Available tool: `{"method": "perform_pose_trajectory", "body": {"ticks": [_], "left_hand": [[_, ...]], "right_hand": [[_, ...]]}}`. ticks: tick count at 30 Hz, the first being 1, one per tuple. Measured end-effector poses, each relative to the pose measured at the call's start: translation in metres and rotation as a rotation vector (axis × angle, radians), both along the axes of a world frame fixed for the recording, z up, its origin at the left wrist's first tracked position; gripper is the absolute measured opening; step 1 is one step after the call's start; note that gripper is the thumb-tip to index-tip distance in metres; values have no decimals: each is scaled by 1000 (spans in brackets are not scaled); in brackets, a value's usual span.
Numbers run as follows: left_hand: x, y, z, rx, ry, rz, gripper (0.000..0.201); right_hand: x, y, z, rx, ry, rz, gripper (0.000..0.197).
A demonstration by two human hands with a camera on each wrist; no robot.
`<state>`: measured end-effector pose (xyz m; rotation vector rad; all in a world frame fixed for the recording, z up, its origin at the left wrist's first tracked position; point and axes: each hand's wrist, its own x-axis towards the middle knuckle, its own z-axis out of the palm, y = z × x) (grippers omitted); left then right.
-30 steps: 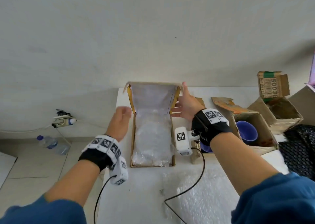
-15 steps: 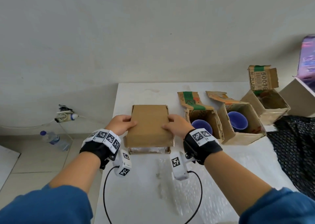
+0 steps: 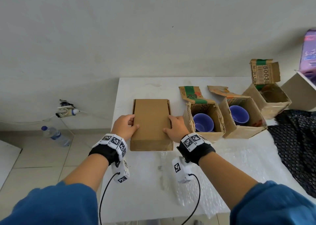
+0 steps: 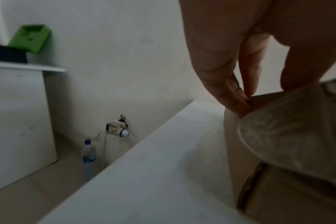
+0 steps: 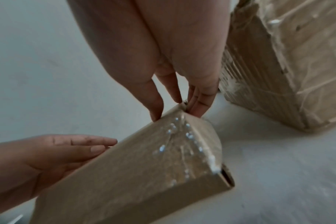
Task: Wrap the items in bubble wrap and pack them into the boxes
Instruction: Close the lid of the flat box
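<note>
Both hands sit on the flat brown box (image 3: 151,124) near the table's (image 3: 147,86) left edge: my left hand (image 3: 124,127) with thumb on the lid and fingers curled down the side wall, my right hand (image 3: 176,128) mirroring it. I judge that grip presses the lid shut and squares the thin, matte cardboard. Glossy tape (image 5: 184,145) covers its near corner. Just right stand two worn open cartons (image 3: 205,122), each holding a smooth purple cup (image 3: 203,124); clear bubble wrap (image 3: 227,171) lies nearer me.
</note>
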<state>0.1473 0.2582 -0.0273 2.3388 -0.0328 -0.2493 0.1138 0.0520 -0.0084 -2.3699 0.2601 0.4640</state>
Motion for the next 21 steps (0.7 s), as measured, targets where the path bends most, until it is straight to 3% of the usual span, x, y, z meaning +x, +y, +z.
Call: {"method": "perform_pose_trajectory", "body": {"ticks": [3, 6, 14, 21], "left_hand": [[-11, 3, 4, 77, -55, 11, 40], [-24, 10, -1, 65, -2, 40, 36], [-39, 11, -15, -66, -1, 112, 32], [-42, 10, -19, -86, -14, 106, 29]], "right_hand": [[-5, -3, -3, -88, -35, 20, 60], [-15, -5, -8, -118, -74, 11, 52], [-33, -2, -21, 75, -86, -149, 34], [-39, -1, -23, 173, -114, -207, 39]]}}
